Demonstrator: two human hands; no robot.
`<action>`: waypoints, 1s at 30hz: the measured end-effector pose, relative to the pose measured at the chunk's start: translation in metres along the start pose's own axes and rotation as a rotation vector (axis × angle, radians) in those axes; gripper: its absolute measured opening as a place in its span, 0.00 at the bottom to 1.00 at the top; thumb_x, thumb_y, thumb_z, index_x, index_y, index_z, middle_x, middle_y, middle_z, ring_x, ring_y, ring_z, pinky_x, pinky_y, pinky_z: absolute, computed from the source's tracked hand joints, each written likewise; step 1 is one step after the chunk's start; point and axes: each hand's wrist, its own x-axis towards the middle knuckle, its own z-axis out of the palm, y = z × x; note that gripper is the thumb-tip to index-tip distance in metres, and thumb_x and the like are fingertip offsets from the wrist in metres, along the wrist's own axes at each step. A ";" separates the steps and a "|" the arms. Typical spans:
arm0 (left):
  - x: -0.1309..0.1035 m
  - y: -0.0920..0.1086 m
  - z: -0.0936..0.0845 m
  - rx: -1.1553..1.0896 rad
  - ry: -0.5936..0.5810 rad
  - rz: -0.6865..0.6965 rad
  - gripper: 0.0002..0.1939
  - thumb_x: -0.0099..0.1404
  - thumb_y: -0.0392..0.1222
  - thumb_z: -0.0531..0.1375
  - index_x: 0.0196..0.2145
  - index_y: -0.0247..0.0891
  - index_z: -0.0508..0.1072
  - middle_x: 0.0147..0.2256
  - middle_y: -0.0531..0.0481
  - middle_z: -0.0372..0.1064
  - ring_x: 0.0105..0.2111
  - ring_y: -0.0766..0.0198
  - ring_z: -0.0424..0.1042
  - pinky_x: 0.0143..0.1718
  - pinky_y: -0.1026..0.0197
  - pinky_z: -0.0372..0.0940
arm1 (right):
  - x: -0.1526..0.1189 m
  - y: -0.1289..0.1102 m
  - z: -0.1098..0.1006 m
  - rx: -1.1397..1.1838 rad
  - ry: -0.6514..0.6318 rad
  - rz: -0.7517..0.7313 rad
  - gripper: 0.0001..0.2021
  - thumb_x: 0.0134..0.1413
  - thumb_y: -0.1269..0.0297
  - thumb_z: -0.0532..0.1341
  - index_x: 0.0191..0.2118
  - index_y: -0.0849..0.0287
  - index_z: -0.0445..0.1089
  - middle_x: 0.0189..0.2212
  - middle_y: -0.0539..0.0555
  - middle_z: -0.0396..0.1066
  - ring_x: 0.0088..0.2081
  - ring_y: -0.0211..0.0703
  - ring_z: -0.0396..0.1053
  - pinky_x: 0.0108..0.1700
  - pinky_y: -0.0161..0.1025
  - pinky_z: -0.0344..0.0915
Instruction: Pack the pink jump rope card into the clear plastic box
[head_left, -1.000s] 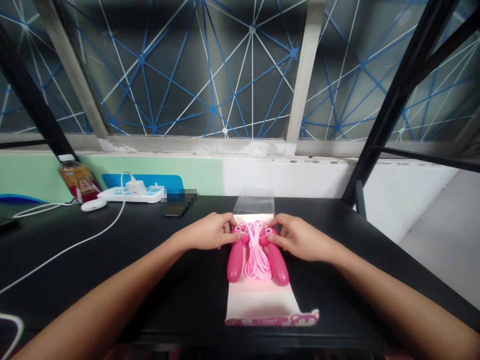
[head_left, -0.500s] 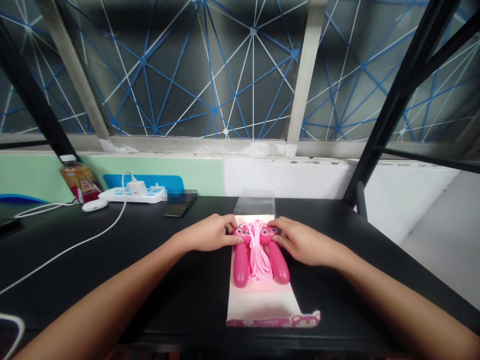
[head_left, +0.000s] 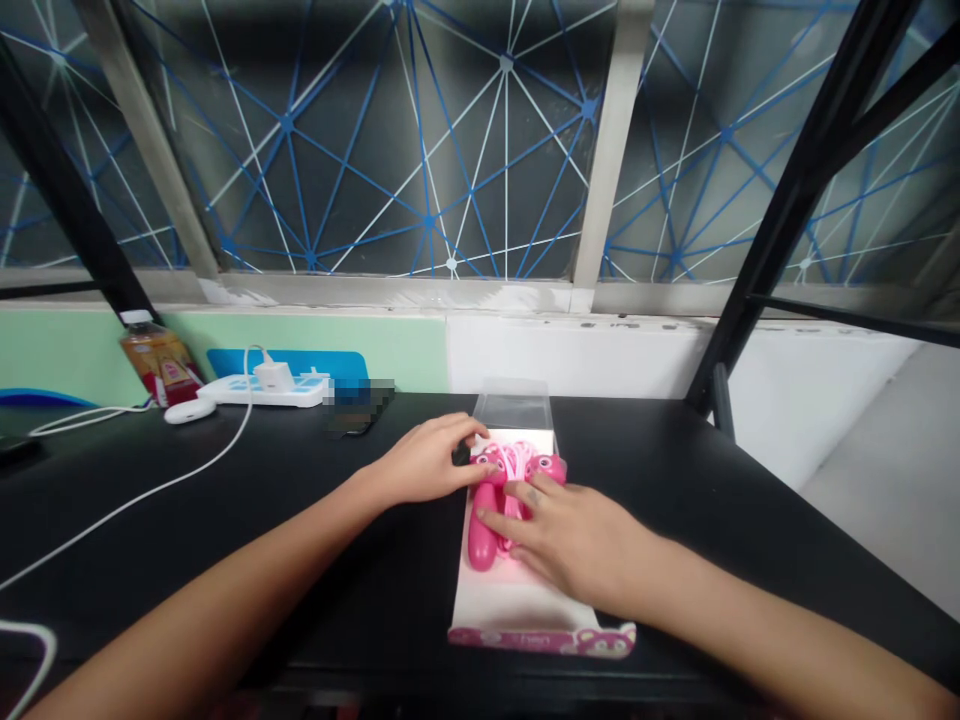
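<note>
A pink jump rope (head_left: 484, 535) with two handles and a bundled cord lies on a white card tray (head_left: 525, 605) with a pink printed front flap. My left hand (head_left: 431, 460) is at the tray's left side, thumb on the bear-shaped head of the left handle, fingers apart and curved over the back edge. Across the cord and the right handle lies my right hand (head_left: 577, 540), its fingers spread and covering most of that handle. Behind the tray rests a clear plastic sleeve (head_left: 514, 408).
At the back left of the black table (head_left: 360, 600) are a bottle (head_left: 161, 362), a white power strip (head_left: 300, 392) with a charger and cable, a white case (head_left: 190, 410) and a dark phone (head_left: 364, 410). Black metal posts rise on both sides.
My right hand has moved down and left from the right handle's head onto the cord and handle, its fingers now spread. My left hand has barely shifted; the tray has moved slightly.
</note>
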 end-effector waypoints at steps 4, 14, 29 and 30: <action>0.009 -0.016 0.009 0.015 0.062 -0.020 0.21 0.70 0.47 0.53 0.58 0.44 0.64 0.60 0.43 0.58 0.60 0.52 0.59 0.59 0.50 0.56 | -0.001 0.002 -0.001 0.016 0.016 0.002 0.19 0.66 0.60 0.52 0.60 0.52 0.62 0.48 0.61 0.71 0.44 0.53 0.70 0.36 0.43 0.69; 0.013 -0.024 0.013 -0.176 0.030 -0.055 0.07 0.65 0.40 0.54 0.41 0.41 0.69 0.54 0.45 0.67 0.48 0.57 0.71 0.44 0.57 0.70 | -0.006 0.008 0.001 0.068 0.011 -0.014 0.23 0.63 0.53 0.57 0.61 0.50 0.61 0.52 0.60 0.69 0.45 0.54 0.71 0.37 0.45 0.70; 0.001 0.010 0.000 -0.141 -0.026 0.027 0.08 0.65 0.36 0.53 0.42 0.40 0.69 0.47 0.45 0.69 0.45 0.58 0.70 0.44 0.57 0.66 | 0.001 0.008 -0.011 0.164 0.029 -0.109 0.18 0.66 0.53 0.52 0.50 0.58 0.71 0.41 0.57 0.73 0.43 0.48 0.69 0.46 0.44 0.65; 0.002 0.010 0.000 -0.133 -0.024 0.028 0.08 0.65 0.36 0.53 0.41 0.40 0.69 0.46 0.45 0.69 0.45 0.57 0.70 0.44 0.56 0.66 | -0.003 0.004 -0.015 0.275 -0.009 -0.183 0.19 0.65 0.49 0.53 0.50 0.56 0.71 0.39 0.55 0.74 0.42 0.46 0.70 0.45 0.41 0.65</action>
